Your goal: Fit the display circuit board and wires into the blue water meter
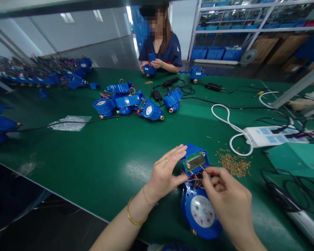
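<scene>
So my left fingers (pixel 176 157) hold the cover (pixel 192 150), display (pixel 196 161) already in; my right fingers (pixel 209 184) pinch a wire (pixel 202 167). Cover's still open off the meter (pixel 202 212), not shut yet.

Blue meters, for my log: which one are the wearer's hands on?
The nearest meter: left hand on display housing, right hand at wires; the others are farther back.

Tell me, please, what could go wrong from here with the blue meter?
Thin wires at the fingertips of the right hand might pull loose or get pinched under the display housing. The display housing could slip, since the left hand seems to hold only its edges. Small brass-coloured pieces lie loose nearby; a bump might scatter them.
</scene>
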A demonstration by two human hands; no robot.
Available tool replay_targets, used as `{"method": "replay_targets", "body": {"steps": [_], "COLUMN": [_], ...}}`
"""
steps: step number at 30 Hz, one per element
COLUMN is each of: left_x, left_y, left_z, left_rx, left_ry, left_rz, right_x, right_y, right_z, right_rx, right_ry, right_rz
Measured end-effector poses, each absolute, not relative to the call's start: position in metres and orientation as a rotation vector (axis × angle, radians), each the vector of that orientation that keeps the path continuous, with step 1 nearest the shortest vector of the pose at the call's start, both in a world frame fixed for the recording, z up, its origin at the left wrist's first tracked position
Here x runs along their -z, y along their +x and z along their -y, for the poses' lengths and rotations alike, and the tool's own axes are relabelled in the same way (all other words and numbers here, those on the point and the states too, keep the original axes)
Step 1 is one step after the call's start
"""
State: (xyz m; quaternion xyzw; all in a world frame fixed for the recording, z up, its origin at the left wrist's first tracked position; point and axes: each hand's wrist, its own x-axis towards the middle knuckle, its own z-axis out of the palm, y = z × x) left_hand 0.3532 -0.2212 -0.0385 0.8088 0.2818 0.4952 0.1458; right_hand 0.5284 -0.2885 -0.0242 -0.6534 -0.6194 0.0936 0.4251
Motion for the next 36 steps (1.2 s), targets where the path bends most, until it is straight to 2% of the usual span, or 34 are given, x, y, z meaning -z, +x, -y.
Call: {"method": "replay_targets", "body": {"steps": [2, 4, 15, 19, 24, 30, 36], "left_x": [0.039, 0.038, 0.034, 0.032, 0.033, 0.033, 0.033], "left_y": [0.352, 0.352, 0.347, 0.345, 0.344, 0.344, 0.344], "left_z": [0.221, 0.220, 0.214, 0.211, 0.210, 0.210, 0.212], "left_rx": [-1.449, -1.459, -1.417, -1.391, -1.384, -1.412, -1.403], "left_ry": [2.327, 2.343, 2.478, 2.518, 2.520, 2.513, 2.510], "left_rz": [-0.819, -0.809, -0.692, -0.667, -0.670, -0.643, -0.666], "right_x": [0.020, 0.016, 0.009, 0.015, 0.020, 0.015, 0.023], "right_y": [0.532, 0.534, 0.546, 0.551, 0.549, 0.543, 0.541], "right_z": [0.286, 0.284, 0.272, 0.272, 0.274, 0.275, 0.280], "right_rx": [-0.722, -0.998, -1.351, -1.396, -1.262, -1.248, -1.055], "right_ry": [-1.552, -1.463, -1.393, -1.395, -1.465, -1.473, -1.545], "right_rz": [1.322, 1.133, 0.898, 0.901, 0.978, 0.978, 1.141]}}
